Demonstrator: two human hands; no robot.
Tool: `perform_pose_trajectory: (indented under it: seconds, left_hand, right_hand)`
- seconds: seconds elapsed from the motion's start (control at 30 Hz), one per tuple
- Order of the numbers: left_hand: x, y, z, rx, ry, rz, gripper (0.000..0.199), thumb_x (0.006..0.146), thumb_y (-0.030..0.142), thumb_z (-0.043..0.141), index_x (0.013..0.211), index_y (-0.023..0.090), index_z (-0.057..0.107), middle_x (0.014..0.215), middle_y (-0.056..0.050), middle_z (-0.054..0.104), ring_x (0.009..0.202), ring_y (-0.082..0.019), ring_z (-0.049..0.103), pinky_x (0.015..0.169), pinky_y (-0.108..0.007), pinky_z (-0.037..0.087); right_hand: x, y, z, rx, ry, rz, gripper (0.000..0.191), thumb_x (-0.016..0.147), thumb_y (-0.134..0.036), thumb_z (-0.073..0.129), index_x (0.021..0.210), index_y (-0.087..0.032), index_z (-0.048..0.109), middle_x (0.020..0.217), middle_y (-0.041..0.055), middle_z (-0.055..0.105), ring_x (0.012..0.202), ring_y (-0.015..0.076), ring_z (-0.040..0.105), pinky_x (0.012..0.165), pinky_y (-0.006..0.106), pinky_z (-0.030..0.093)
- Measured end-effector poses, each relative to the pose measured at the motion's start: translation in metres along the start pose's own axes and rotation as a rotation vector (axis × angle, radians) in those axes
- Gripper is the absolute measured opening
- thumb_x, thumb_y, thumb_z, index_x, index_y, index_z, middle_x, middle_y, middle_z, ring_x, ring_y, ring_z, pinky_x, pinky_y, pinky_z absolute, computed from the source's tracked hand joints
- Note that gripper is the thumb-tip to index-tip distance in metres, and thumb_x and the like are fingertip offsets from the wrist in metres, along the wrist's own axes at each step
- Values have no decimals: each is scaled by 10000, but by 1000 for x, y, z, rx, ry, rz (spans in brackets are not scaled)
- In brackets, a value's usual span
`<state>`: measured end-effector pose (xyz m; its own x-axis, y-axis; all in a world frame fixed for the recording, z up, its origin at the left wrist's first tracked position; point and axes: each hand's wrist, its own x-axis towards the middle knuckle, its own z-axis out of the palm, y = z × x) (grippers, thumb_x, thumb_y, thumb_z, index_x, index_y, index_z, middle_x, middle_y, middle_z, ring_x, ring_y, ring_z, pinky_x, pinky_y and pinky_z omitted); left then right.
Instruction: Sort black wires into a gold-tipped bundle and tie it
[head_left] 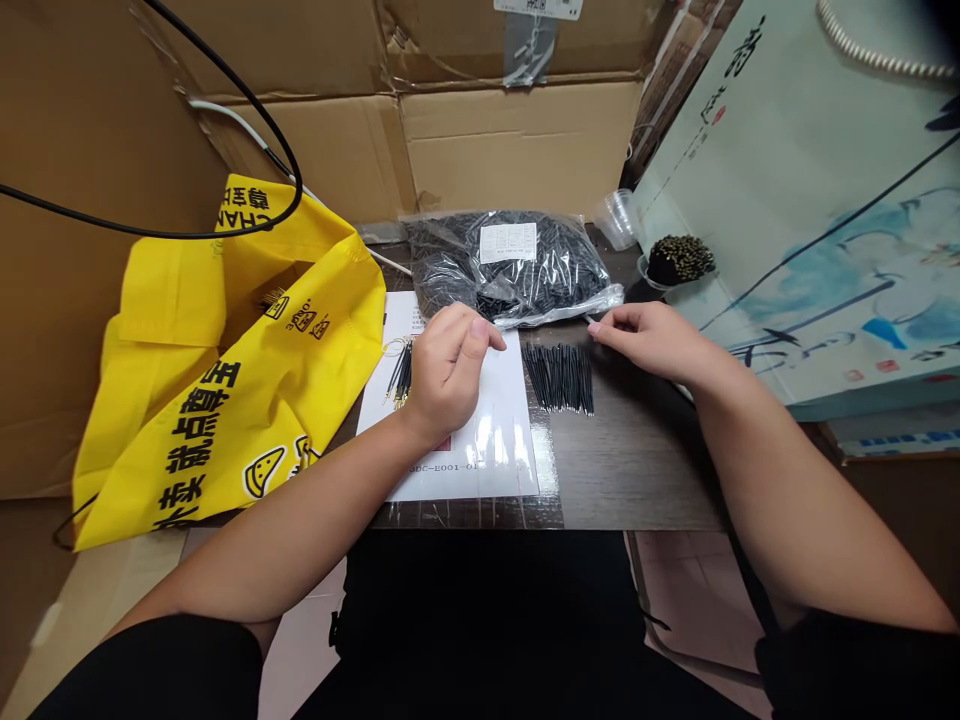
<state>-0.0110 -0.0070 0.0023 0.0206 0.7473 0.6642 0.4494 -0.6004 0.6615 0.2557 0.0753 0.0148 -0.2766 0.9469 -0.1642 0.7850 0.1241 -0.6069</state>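
My left hand (pixel 450 370) is closed above the white sheet of paper (pixel 491 450), thumb pressed against the curled fingers. Whatever it may hold is hidden. Just left of it, partly covered by the hand, lies a bunch of black wires with gold-coloured tips (pixel 401 378). My right hand (pixel 645 335) pinches with thumb and forefinger by the front right corner of the plastic bag; what sits between the fingertips is too small to make out. Between the two hands, a row of short black wires (pixel 559 378) with silvery ends lies side by side on the dark table.
A clear bag full of black wires (pixel 547 265) lies behind my hands. To its right stand clear plastic cups (pixel 618 218) and a bundle of gold-tipped wires (pixel 679 262). A yellow bag (pixel 300 340) slumps at left; cardboard boxes (pixel 517 140) and a pale printed bag (pixel 825 200) border the table.
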Motion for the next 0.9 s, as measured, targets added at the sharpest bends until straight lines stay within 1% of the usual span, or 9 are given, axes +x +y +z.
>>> perform_pose_trajectory:
  seconds: [0.07, 0.17, 0.23, 0.3, 0.37, 0.43, 0.53, 0.73, 0.9]
  left_hand:
    - [2, -1, -1, -19, 43, -16, 460, 1063, 390, 354, 787, 196, 667, 799, -47, 638, 804, -137, 581, 784, -333, 453]
    - [7, -4, -3, -29, 127, -76, 512, 1067, 433, 329, 762, 195, 665, 784, -56, 637, 787, -138, 577, 765, -321, 455]
    - [10, -8, -4, -35, 178, -123, 537, 1064, 469, 318, 756, 195, 663, 784, -58, 636, 780, -139, 577, 756, -312, 460]
    - [13, -12, -6, -37, 221, -158, 557, 1060, 498, 311, 749, 195, 659, 778, -55, 641, 771, -137, 581, 751, -302, 465]
    - [15, -17, -7, -28, 252, -175, 573, 1057, 516, 305, 739, 195, 658, 768, -50, 648, 762, -135, 585, 749, -297, 466]
    - [16, -20, -8, -18, 271, -174, 582, 1055, 523, 304, 727, 197, 658, 760, -48, 653, 756, -134, 588, 746, -296, 463]
    - [17, -23, -9, -21, 277, -164, 581, 1054, 523, 310, 722, 199, 659, 755, -48, 652, 751, -135, 586, 744, -299, 459]
    - [16, -21, -9, -21, 266, -172, 568, 1051, 525, 316, 732, 204, 659, 766, -51, 654, 770, -143, 594, 764, -311, 464]
    - [15, -20, -9, -39, 246, -163, 555, 1051, 518, 330, 737, 203, 663, 763, -50, 644, 770, -142, 588, 758, -310, 457]
  right_hand:
    - [1, 1, 3, -7, 100, -62, 254, 870, -429, 631, 791, -189, 657, 678, 10, 592, 627, 146, 493, 629, 309, 366]
    - [-1, -9, 14, -68, 206, -293, 162, 870, -343, 639, 860, -188, 687, 762, 29, 645, 715, 169, 549, 691, 313, 399]
    - [-4, -26, 24, -147, 166, -496, 151, 901, -301, 618, 894, -180, 709, 836, 48, 672, 792, 183, 572, 753, 323, 411]
    - [-7, -46, 36, -264, 49, -675, 180, 930, -293, 605, 956, -164, 727, 912, 73, 683, 860, 203, 579, 786, 336, 409]
    - [-8, -66, 49, -394, -60, -784, 223, 932, -325, 633, 1016, -146, 737, 984, 101, 679, 918, 229, 573, 781, 344, 403]
    - [-6, -82, 61, -492, -104, -832, 289, 905, -378, 681, 1043, -132, 740, 1020, 116, 669, 929, 246, 565, 752, 349, 393]
    - [4, -95, 75, -575, -91, -886, 332, 890, -401, 703, 1055, -115, 741, 1028, 122, 661, 902, 247, 560, 719, 353, 369]
    - [12, -100, 87, -629, -105, -925, 287, 973, -319, 581, 1089, -115, 745, 996, 125, 660, 800, 202, 551, 674, 346, 312]
    - [7, -101, 88, -718, -82, -991, 358, 1042, -243, 401, 1053, -112, 734, 945, 110, 658, 803, 206, 557, 671, 358, 281]
